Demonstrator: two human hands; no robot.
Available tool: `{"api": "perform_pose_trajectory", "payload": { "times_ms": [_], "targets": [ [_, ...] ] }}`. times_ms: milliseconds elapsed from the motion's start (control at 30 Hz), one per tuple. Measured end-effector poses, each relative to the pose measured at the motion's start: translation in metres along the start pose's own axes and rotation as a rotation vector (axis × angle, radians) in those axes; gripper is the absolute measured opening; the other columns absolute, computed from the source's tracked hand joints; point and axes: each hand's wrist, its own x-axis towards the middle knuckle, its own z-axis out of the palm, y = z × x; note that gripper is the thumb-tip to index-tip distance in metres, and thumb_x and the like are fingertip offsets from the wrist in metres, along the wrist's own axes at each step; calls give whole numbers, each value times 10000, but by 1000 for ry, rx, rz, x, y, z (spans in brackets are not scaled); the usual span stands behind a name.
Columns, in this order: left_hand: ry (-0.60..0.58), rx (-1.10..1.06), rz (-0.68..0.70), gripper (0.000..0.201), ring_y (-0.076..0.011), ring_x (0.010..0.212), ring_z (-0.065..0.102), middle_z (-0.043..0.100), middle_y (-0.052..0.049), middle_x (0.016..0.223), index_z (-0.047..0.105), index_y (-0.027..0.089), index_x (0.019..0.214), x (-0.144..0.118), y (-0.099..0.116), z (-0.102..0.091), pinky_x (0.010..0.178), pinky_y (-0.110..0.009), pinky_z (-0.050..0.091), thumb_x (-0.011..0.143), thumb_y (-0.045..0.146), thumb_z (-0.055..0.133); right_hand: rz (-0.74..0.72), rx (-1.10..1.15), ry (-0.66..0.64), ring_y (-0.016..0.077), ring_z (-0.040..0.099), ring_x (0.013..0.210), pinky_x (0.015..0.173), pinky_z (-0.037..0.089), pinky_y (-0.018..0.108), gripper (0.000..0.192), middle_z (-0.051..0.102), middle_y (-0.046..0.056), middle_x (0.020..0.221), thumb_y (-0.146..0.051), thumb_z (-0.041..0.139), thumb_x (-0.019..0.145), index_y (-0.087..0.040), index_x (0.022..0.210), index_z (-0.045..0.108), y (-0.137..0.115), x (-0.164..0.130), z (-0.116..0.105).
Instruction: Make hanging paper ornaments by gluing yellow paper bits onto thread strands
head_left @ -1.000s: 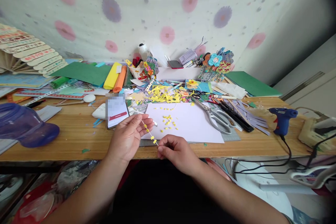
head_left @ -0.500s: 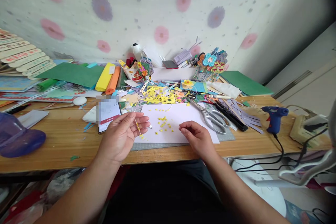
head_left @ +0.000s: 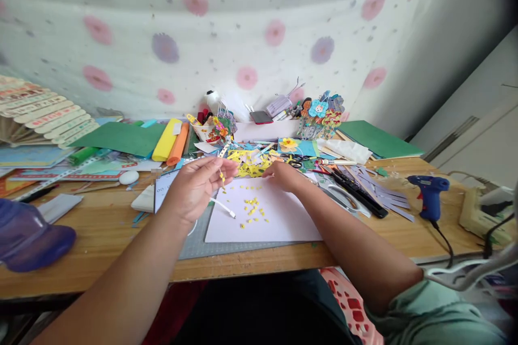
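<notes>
Your left hand [head_left: 196, 186] pinches a yellow-dotted strand [head_left: 222, 177] between thumb and fingertips, above the white sheet [head_left: 287, 226] near its left side. Your right hand [head_left: 282, 177] is at the yellow scraps [head_left: 246, 159], fingers partly curled; whether they grip anything cannot be told. Small yellow pieces [head_left: 251, 208] dot the sheet.
</notes>
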Motion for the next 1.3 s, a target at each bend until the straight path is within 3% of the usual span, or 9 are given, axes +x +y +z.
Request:
{"api": "perform_pose_trajectory", "payload": {
  "times_ms": [233, 367, 467, 633, 767, 867, 1033, 1300],
  "targets": [
    [-25, -7, -6, 266, -248, 889, 703, 767, -128, 903, 760, 138, 768, 39, -16, 5, 857, -385, 527, 658, 378, 794, -10, -62, 28, 197, 645, 881, 760, 435, 232, 192, 728, 97, 957, -75, 571, 796, -142, 842, 745, 2, 3, 21],
    [4, 11, -5, 282, -226, 838, 708, 767, -122, 929, 756, 139, 802, 49, -32, 1, 788, -340, 539, 685, 394, 781, -58, -75, 30, 231, 594, 1013, 837, 415, 265, 161, 665, 146, 1041, -71, 541, 846, -132, 862, 689, -1, -1, 18],
    [31, 18, 5, 294, -232, 808, 709, 768, -121, 906, 752, 141, 790, 50, -40, -4, 757, -342, 548, 669, 405, 793, -75, -39, 30, 221, 592, 969, 821, 415, 276, 143, 648, 149, 1023, -61, 520, 857, -128, 856, 647, -2, -2, 11],
    [36, 35, 46, 307, -237, 820, 709, 767, -106, 878, 763, 154, 777, 44, -39, -3, 816, -367, 541, 645, 426, 817, -115, 105, 80, 134, 590, 782, 689, 433, 223, 178, 655, 46, 887, -138, 392, 937, -153, 944, 569, -11, -6, -8],
    [24, 53, 62, 332, -266, 846, 709, 767, -109, 859, 775, 149, 801, 41, -38, 2, 837, -383, 528, 654, 444, 809, -285, 339, 143, 113, 558, 709, 639, 424, 211, 84, 626, 3, 806, -180, 493, 890, -170, 877, 575, -34, -9, -32],
    [-11, 38, 41, 333, -264, 837, 706, 766, -97, 840, 777, 162, 810, 40, -39, 2, 814, -381, 528, 649, 450, 812, -413, 452, 121, 105, 552, 671, 627, 424, 208, 76, 606, -23, 747, -173, 556, 851, -179, 908, 607, -56, -10, -49],
    [-126, 66, 12, 329, -243, 767, 690, 757, -97, 811, 783, 154, 812, 39, -40, -4, 739, -358, 530, 681, 456, 788, -402, 344, 89, 110, 598, 657, 622, 426, 208, 263, 654, -34, 723, -130, 567, 843, -200, 1090, 627, -84, -3, -60],
    [-187, 55, 0, 319, -252, 748, 699, 759, -113, 780, 788, 158, 777, 41, -35, -9, 727, -356, 544, 643, 446, 817, -416, 135, 81, 111, 605, 604, 584, 404, 204, 238, 681, -44, 633, -76, 582, 791, -202, 919, 739, -109, 3, -72]
  ]
}}
